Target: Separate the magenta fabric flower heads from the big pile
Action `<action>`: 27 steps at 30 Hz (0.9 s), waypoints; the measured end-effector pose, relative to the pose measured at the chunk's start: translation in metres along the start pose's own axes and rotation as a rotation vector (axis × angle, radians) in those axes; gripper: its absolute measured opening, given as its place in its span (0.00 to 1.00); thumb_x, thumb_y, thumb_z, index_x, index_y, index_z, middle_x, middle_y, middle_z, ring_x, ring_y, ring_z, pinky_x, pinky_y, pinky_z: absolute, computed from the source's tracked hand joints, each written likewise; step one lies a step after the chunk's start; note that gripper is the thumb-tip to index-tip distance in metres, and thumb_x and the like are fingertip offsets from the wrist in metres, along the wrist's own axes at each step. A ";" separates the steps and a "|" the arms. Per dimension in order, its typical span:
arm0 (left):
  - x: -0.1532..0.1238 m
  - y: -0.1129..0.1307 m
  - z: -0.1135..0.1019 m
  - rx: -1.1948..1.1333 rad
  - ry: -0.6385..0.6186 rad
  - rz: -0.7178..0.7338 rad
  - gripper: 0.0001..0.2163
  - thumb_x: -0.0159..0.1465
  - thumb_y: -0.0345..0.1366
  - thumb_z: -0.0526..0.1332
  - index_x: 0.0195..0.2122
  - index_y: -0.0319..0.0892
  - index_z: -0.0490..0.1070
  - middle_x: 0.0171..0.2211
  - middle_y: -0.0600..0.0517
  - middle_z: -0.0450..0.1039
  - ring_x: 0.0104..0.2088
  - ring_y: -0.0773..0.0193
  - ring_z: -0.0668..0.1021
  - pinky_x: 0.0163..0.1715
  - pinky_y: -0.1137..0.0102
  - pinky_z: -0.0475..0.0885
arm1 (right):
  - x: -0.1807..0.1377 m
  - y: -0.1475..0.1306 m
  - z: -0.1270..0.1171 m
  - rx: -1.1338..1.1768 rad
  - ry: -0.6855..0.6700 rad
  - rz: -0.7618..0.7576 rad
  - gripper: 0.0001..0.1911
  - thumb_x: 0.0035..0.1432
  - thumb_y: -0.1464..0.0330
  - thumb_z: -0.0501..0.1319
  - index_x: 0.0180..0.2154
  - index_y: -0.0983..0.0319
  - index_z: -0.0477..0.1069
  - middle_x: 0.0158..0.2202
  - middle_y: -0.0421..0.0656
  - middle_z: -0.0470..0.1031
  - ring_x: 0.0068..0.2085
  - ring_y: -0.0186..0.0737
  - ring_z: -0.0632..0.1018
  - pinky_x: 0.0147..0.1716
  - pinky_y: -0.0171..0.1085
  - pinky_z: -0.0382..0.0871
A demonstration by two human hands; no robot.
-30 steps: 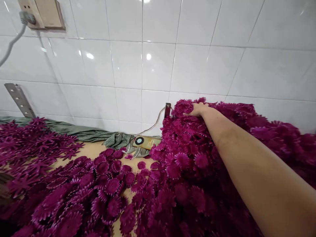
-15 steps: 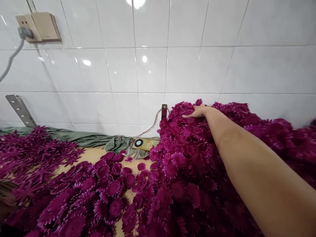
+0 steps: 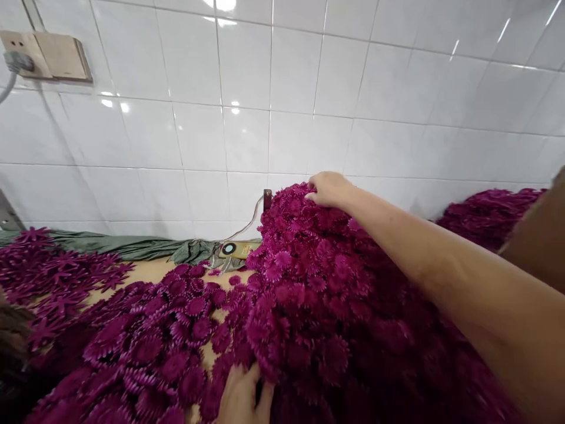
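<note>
A tall heap of magenta artificial flower pieces, round with fringed edges, rises against the tiled wall. At its top my right hand has its fingers curled into the pieces, thumb and forefinger around some of them. My left hand comes in from the bottom edge against the heap's lower left side. Its thumb and fingers are spread apart, with the tips partly hidden among the flowers. Left of that hand lies a lower spread of similar round pieces.
Star-shaped magenta pieces lie at the left. A phone rests on a green cloth along the wall. Another magenta pile stands at the right, beside a brown shape I cannot identify. A wall socket is upper left.
The view has swung right and tilted. My left hand has come into view at the bottom. My right hand stays at the heap's top, its fingers now more curled.
</note>
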State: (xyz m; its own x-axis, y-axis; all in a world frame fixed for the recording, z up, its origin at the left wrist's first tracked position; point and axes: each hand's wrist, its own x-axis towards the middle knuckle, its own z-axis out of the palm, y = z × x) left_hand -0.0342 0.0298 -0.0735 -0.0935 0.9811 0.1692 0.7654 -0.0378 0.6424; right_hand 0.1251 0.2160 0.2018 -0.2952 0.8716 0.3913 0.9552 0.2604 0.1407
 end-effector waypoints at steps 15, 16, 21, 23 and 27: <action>-0.042 0.016 -0.052 0.074 0.101 0.149 0.11 0.58 0.37 0.51 0.32 0.45 0.73 0.47 0.47 0.69 0.47 0.55 0.72 0.46 0.61 0.67 | -0.332 -0.065 0.061 0.274 -0.373 0.099 0.53 0.32 0.59 0.69 0.59 0.61 0.49 0.62 0.57 0.42 0.60 0.64 0.49 0.53 0.55 0.54; -0.040 0.014 -0.052 0.088 0.114 0.141 0.11 0.58 0.37 0.51 0.32 0.44 0.73 0.48 0.46 0.68 0.49 0.55 0.71 0.47 0.61 0.66 | -0.334 -0.064 0.066 0.272 -0.369 0.145 0.54 0.31 0.59 0.70 0.59 0.61 0.48 0.62 0.56 0.41 0.60 0.65 0.47 0.53 0.56 0.52; -0.009 0.018 -0.045 0.139 0.172 0.090 0.10 0.57 0.35 0.53 0.31 0.42 0.73 0.52 0.44 0.64 0.56 0.51 0.62 0.54 0.60 0.59 | -0.309 -0.058 0.095 0.292 -0.301 0.320 0.60 0.30 0.58 0.70 0.61 0.62 0.39 0.63 0.58 0.31 0.60 0.67 0.44 0.54 0.55 0.49; 0.006 0.023 -0.037 0.133 0.141 0.062 0.09 0.57 0.35 0.53 0.30 0.42 0.73 0.50 0.44 0.66 0.56 0.51 0.62 0.53 0.60 0.59 | -0.294 -0.055 0.110 0.332 -0.326 0.385 0.62 0.29 0.57 0.69 0.61 0.62 0.36 0.63 0.58 0.29 0.60 0.68 0.46 0.52 0.55 0.52; 0.024 0.036 -0.015 0.096 0.054 0.076 0.08 0.57 0.34 0.54 0.27 0.44 0.72 0.37 0.47 0.73 0.48 0.54 0.71 0.46 0.62 0.65 | -0.273 -0.060 0.130 0.432 -0.375 0.393 0.65 0.27 0.55 0.69 0.61 0.61 0.34 0.62 0.59 0.27 0.57 0.67 0.54 0.49 0.53 0.57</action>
State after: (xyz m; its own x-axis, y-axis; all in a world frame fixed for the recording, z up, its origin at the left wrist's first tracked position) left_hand -0.0188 0.0493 -0.0347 -0.0654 0.9645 0.2558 0.8285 -0.0905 0.5526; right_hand 0.1507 0.0167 -0.0315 0.0276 0.9995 -0.0124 0.9354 -0.0302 -0.3524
